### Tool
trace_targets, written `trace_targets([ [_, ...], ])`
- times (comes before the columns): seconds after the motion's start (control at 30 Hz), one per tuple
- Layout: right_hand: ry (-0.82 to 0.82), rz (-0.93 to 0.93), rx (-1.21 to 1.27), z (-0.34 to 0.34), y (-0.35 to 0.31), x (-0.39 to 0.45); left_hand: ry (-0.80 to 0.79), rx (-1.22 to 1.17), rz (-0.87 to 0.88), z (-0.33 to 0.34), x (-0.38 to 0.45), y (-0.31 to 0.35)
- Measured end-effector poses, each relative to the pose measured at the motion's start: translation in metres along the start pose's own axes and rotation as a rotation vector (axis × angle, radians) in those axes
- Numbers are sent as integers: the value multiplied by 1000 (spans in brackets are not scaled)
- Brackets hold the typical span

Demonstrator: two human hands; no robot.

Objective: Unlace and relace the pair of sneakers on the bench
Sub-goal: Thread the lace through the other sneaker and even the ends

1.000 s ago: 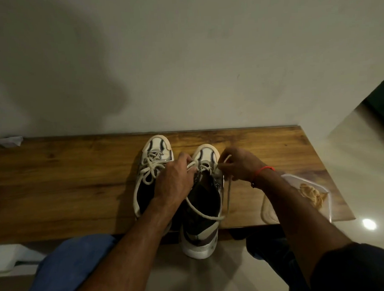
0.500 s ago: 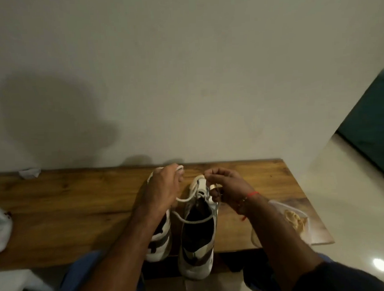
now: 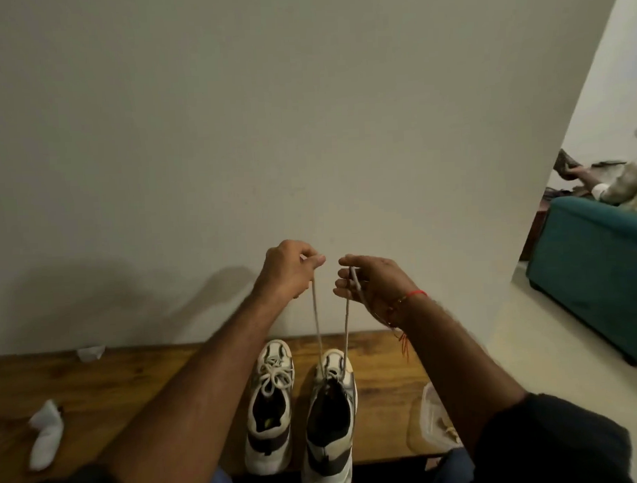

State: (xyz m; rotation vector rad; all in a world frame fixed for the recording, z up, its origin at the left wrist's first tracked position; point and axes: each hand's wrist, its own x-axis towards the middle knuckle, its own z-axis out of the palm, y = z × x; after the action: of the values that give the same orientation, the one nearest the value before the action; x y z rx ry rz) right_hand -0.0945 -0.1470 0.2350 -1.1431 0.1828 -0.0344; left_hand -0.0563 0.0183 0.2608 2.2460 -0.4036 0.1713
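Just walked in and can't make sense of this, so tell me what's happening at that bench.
A person is working on the right white-and-black sneaker on the brown wooden bench. The left hand and right hand each pinch one end of its pale shoelace, both strands raised high and taut from the eyelets near the toe. The left matching sneaker stands beside it, laced and tied in a bow.
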Motion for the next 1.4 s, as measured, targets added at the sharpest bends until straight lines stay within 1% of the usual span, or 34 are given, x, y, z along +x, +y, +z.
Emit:
trace_targets([
  [0.03,-5,-6,21,3,-7,-3,-27,-106,-41,-5,0,7],
  [0.13,-24,-38,18,10,-20,-9,-157,-583,-201,-18,-4,30],
  [0.2,-30,-103,-39,14,-25,-13,-219,-837,-250,-26,-4,42],
  [0.3,16,-218,-160,22,-28,-17,-260,-1086,-263,-33,-1,50],
  [0.4,134,-309,-275,26,-29,-18,-262,-1199,-253,-36,0,52],
  [0.53,278,-459,-514,28,-30,-14,-167,-1133,-175,-32,3,50],
  [0.63,273,-542,-504,33,-32,-13,-131,-1067,-108,-28,3,49],
  [0.77,255,-610,-507,40,-38,-14,85,-728,-65,-23,3,51],
  [0.87,263,-647,-528,45,-41,-11,216,-653,-55,-19,5,54],
  [0.97,263,-676,-571,48,-42,-8,222,-676,-46,-20,7,57],
  [1.13,253,-723,-623,50,-51,-5,225,-635,-20,-21,11,60],
  [1.4,249,-720,-661,46,-55,-2,231,-635,5,-17,15,60],
])
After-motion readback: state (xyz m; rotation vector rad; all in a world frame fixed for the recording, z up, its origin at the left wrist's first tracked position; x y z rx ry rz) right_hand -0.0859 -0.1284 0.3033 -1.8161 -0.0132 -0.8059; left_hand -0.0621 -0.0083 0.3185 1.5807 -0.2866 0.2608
